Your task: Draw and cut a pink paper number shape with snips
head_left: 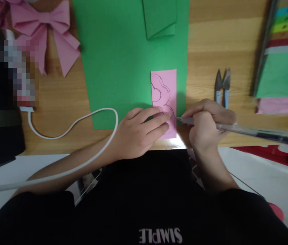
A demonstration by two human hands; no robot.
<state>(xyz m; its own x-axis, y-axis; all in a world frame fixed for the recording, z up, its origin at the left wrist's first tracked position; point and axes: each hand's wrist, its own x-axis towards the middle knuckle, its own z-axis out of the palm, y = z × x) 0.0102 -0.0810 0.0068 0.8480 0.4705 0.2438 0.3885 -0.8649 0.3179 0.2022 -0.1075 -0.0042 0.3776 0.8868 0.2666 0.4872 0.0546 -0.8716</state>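
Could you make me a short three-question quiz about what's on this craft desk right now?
1. True or false: the right hand holds a pen against the pink paper strip.
2. What does the left hand press on? A. the pink paper strip B. the snips C. the paper bow
3. What colour is the big sheet under the strip?

Key: 1 true; 2 A; 3 green.

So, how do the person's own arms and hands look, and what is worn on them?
Both forearms are bare, and the left hand and right hand wear no gloves, rings or watch that I can see. Short black sleeves end near the elbows, part of a black shirt with white letters on the chest.
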